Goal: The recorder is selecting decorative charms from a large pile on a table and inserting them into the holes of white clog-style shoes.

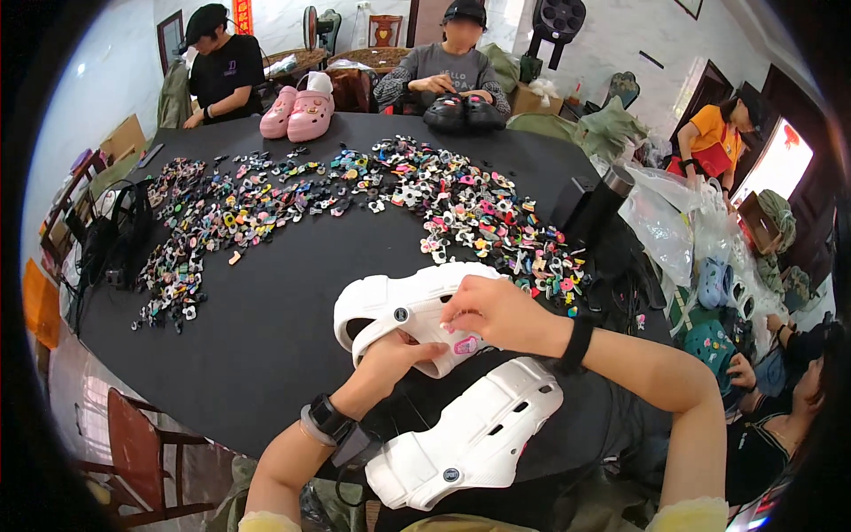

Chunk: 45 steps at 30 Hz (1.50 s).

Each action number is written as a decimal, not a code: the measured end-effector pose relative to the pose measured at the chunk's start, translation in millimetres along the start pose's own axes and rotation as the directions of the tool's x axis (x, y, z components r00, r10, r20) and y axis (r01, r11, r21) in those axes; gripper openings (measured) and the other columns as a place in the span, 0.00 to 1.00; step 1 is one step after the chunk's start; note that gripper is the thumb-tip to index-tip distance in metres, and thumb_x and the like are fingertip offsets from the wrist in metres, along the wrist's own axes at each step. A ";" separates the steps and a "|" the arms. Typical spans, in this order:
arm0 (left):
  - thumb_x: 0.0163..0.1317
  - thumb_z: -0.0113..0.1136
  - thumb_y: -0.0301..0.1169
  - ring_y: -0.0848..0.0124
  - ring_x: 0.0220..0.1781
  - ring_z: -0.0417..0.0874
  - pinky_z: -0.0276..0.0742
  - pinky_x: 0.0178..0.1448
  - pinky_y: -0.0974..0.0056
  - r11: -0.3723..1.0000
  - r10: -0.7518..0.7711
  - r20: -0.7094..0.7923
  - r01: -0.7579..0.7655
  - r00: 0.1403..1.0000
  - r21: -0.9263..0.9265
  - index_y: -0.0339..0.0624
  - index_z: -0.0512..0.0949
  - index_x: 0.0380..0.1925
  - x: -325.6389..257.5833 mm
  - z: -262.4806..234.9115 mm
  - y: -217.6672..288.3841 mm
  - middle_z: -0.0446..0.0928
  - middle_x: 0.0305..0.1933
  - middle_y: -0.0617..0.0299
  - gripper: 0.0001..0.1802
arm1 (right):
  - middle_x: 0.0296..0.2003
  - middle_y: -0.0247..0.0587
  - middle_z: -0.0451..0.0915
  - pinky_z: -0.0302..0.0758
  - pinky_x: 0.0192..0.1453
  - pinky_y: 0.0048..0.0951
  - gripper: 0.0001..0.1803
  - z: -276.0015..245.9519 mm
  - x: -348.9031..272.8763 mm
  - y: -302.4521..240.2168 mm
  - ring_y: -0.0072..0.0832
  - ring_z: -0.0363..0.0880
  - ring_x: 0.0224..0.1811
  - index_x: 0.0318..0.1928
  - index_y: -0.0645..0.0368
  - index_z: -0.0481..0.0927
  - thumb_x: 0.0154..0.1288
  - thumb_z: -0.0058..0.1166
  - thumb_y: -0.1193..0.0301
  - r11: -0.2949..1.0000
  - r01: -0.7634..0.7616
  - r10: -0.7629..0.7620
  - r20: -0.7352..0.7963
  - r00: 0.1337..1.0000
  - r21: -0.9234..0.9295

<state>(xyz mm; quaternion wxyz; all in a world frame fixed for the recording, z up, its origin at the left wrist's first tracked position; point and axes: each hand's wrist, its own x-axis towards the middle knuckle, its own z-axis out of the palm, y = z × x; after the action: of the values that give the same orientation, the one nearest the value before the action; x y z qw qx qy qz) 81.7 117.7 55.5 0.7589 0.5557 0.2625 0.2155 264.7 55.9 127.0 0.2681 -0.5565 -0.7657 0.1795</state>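
Observation:
A white foam clog is held just above the black table, its heel opening to the left. My left hand grips it, fingers reaching into the opening and thumb lying along the upper. Over the toe part, my right hand is closed in a pinch; a small pale bit shows at its fingertips, too small to name. A pink charm sits on the clog's upper beside these fingers. The second white clog lies nearer to me, on its side, with a dark round rivet on its strap.
Many loose shoe charms spread in an arc across the black table. Pink clogs stand at the far edge; a co-worker handles black clogs. A dark bottle stands right. Wooden chair at lower left.

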 end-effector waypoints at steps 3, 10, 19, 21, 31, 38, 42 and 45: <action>0.50 0.64 0.25 0.69 0.41 0.80 0.77 0.44 0.67 0.999 0.037 -0.013 -0.038 0.999 -0.025 0.30 0.71 0.48 -0.7 -1.4 -4.1 0.77 0.43 0.56 0.23 | 0.29 0.31 0.71 0.63 0.37 0.32 0.04 13.7 -2.5 -3.2 0.28 0.72 0.33 0.31 0.49 0.80 0.53 0.58 0.69 0.895 0.150 -0.157 0.018 0.987 -0.420; 0.54 0.64 0.31 0.67 0.43 0.80 0.78 0.43 0.66 0.999 0.030 0.026 -0.029 0.999 -0.039 0.32 0.72 0.48 -3.8 1.0 -2.2 0.77 0.43 0.55 0.23 | 0.30 0.28 0.70 0.61 0.40 0.30 0.05 21.5 -10.1 -7.7 0.25 0.72 0.33 0.31 0.50 0.78 0.52 0.59 0.68 0.953 0.024 -0.069 -0.141 0.988 -0.300; 0.57 0.63 0.36 0.71 0.37 0.81 0.79 0.34 0.69 0.989 0.069 -0.033 -0.064 0.997 0.133 0.32 0.72 0.47 -5.0 2.0 -11.3 0.78 0.41 0.55 0.23 | 0.32 0.32 0.68 0.61 0.39 0.32 0.06 21.2 -6.0 -7.4 0.29 0.71 0.33 0.31 0.51 0.76 0.51 0.60 0.69 0.927 0.024 -0.070 -0.110 0.991 -0.375; 0.57 0.62 0.37 0.71 0.36 0.81 0.79 0.31 0.70 0.987 0.064 -0.035 -0.058 0.997 0.150 0.32 0.72 0.48 -6.1 2.7 -9.9 0.78 0.41 0.55 0.23 | 0.32 0.32 0.68 0.60 0.39 0.32 0.06 21.9 -4.2 -10.4 0.29 0.71 0.33 0.31 0.51 0.76 0.51 0.60 0.69 0.922 0.018 -0.061 -0.098 0.993 -0.387; 0.60 0.59 0.38 0.69 0.34 0.81 0.79 0.27 0.69 0.995 0.061 -0.049 -0.064 0.997 -0.074 0.33 0.71 0.49 -3.5 2.7 -12.9 0.78 0.40 0.55 0.23 | 0.29 0.30 0.69 0.62 0.38 0.31 0.04 17.7 -5.0 -12.2 0.26 0.70 0.32 0.28 0.50 0.77 0.52 0.59 0.68 0.912 0.093 -0.119 -0.042 0.992 -0.399; 0.60 0.58 0.35 0.70 0.34 0.81 0.79 0.26 0.69 0.994 0.063 -0.062 -0.068 0.996 -0.082 0.34 0.73 0.48 -2.6 3.2 -14.9 0.78 0.40 0.55 0.20 | 0.31 0.29 0.70 0.61 0.41 0.31 0.08 10.4 -3.9 -21.9 0.24 0.71 0.32 0.28 0.48 0.80 0.47 0.64 0.65 0.910 0.083 -0.086 0.012 0.996 -0.406; 0.60 0.57 0.33 0.70 0.31 0.81 0.78 0.25 0.69 0.994 0.068 -0.072 -0.074 0.995 -0.084 0.33 0.73 0.47 -2.6 3.3 -16.5 0.79 0.38 0.55 0.18 | 0.37 0.33 0.69 0.60 0.46 0.34 0.15 13.1 4.6 -26.0 0.29 0.69 0.41 0.33 0.47 0.78 0.42 0.67 0.64 0.844 0.039 -0.068 -0.034 0.997 -0.535; 0.59 0.58 0.33 0.71 0.25 0.79 0.72 0.21 0.69 0.993 0.018 -0.084 -0.027 0.996 -0.112 0.33 0.74 0.44 -3.3 3.9 -20.5 0.78 0.35 0.56 0.17 | 0.50 0.42 0.67 0.58 0.57 0.41 0.32 11.3 14.0 -27.5 0.38 0.65 0.53 0.51 0.47 0.72 0.40 0.68 0.65 0.843 0.042 -0.061 -0.017 0.998 -0.537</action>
<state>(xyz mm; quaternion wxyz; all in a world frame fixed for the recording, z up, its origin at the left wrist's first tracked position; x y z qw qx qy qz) 82.4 106.9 37.4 0.7751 0.5055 0.2748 0.2612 233.6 60.8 136.8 0.1195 -0.5914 -0.7954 -0.0580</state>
